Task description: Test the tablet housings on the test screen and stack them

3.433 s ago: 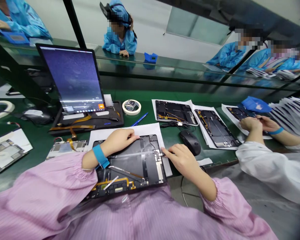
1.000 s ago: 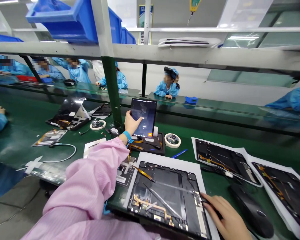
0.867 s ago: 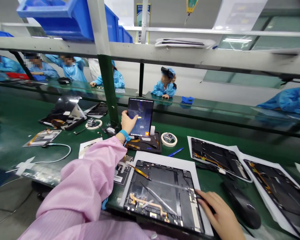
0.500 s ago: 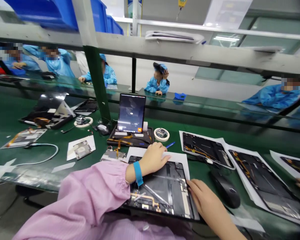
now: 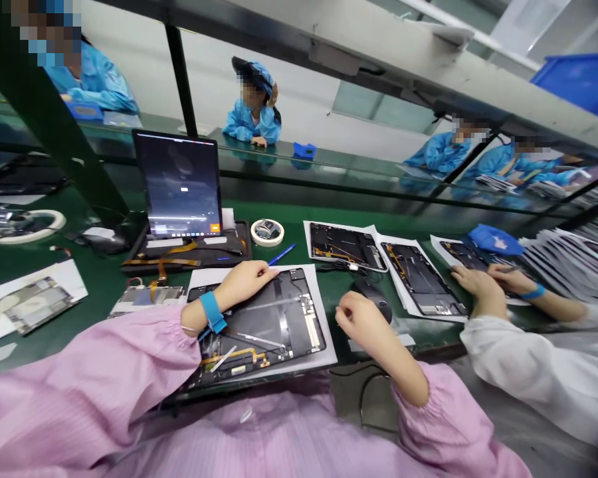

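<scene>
1. Tablet frame (image 5: 259,325) lies flat right in front of us, with its black inside facing up and a gold ribbon cable (image 5: 234,358) near the lower edge. It sits on a white paper sheet (image 5: 319,352) on the green workbench (image 5: 289,216).
2. Our left hand (image 5: 244,282) rests flat on the frame's upper left edge, with the fingers lying close together and pinching nothing. A blue wristband (image 5: 212,312) circles the wrist, just past the pink sleeve (image 5: 104,378).
3. Our right hand (image 5: 361,322) is curled and off the frame, against a black computer mouse (image 5: 373,299). We cannot tell whether it grips the mouse.
4. Beyond the frame, an upright tablet (image 5: 177,186) stands lit in a black tray (image 5: 189,251). A roll of tape (image 5: 268,232) and a blue pen (image 5: 282,253) lie to its right.
5. Two more tablet frames (image 5: 345,245) (image 5: 422,279) lie on paper to our right.
6. Further right, a co-worker's spread hands (image 5: 478,282) press on a third frame (image 5: 466,252), beside a white sleeve (image 5: 533,358).
</scene>
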`<state>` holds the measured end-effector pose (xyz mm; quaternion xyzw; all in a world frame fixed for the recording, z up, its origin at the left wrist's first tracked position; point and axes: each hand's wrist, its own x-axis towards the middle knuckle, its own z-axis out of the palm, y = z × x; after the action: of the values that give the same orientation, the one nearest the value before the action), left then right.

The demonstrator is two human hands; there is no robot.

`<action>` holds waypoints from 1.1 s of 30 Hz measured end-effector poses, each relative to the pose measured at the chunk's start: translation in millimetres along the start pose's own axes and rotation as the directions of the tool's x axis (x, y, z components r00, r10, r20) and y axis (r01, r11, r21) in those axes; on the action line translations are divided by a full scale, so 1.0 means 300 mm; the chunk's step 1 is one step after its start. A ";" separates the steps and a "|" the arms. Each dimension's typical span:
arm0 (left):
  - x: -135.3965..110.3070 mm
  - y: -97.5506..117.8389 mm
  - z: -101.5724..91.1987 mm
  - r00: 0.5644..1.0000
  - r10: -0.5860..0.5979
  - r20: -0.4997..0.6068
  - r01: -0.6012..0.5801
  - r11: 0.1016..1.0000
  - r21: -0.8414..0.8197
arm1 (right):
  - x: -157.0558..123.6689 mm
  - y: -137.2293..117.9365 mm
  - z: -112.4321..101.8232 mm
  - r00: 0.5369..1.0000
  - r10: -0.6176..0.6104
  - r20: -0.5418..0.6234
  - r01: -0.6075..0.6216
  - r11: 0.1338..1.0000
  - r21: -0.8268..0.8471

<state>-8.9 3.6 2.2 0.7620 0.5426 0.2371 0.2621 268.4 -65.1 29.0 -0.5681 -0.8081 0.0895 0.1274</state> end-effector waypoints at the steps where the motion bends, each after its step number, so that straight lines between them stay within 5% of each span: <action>1: 0.002 -0.004 0.001 1.000 -0.008 0.009 0.008 1.000 0.000 | 0.006 -0.004 0.017 0.999 0.052 -0.003 -0.052 0.999 -0.005; 4: 0.006 -0.008 0.005 0.999 -0.022 0.026 0.022 1.000 0.010 | 0.020 -0.022 0.055 0.998 0.063 0.023 -0.065 0.995 0.077; 7: 0.006 -0.006 0.007 0.999 -0.025 0.029 0.025 1.000 0.019 | 0.024 -0.038 0.060 0.991 -0.099 0.090 0.086 0.987 0.134; 11: 0.001 -0.002 0.006 0.999 -0.024 0.039 0.023 0.999 0.032 | 0.014 -0.055 0.041 0.952 -0.242 0.185 0.243 0.970 0.021; 15: -0.001 0.000 0.000 0.998 -0.030 0.059 0.027 0.998 0.055 | -0.031 -0.057 0.039 0.964 -0.176 0.198 0.209 0.965 -0.161; 18: -0.002 0.003 -0.003 0.997 -0.035 0.072 0.029 0.997 0.078 | -0.081 -0.039 0.047 0.984 -0.100 0.149 0.129 0.972 -0.196; 22: -0.001 0.008 -0.001 0.997 -0.035 0.073 0.027 0.994 0.105 | -0.117 -0.004 0.027 0.995 -0.008 -0.098 0.026 0.981 0.190; 24: -0.001 0.009 0.000 0.997 -0.032 0.071 0.024 0.994 0.109 | -0.114 0.006 -0.003 0.983 0.080 -0.162 0.012 0.866 0.500; 26: -0.002 0.007 0.000 0.997 -0.029 0.070 0.021 0.994 0.112 | -0.100 0.009 -0.037 0.987 0.116 -0.109 0.006 0.659 0.752; 29: -0.003 0.005 -0.001 0.997 -0.032 0.070 0.024 0.993 0.117 | -0.075 0.002 -0.075 0.997 0.078 0.011 -0.041 0.394 0.918; 31: -0.003 0.004 -0.001 0.997 -0.033 0.070 0.024 0.993 0.117 | -0.059 -0.010 -0.079 0.994 0.060 0.089 -0.104 0.337 0.936; 33: -0.003 0.004 0.000 0.997 -0.033 0.072 0.024 0.993 0.119 | -0.045 -0.025 -0.063 0.988 0.081 0.129 -0.151 0.394 0.907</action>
<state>-8.3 2.5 3.1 0.7766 0.5565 0.1725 0.2398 271.7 -80.3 47.8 -0.4576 -0.5900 0.5429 0.3844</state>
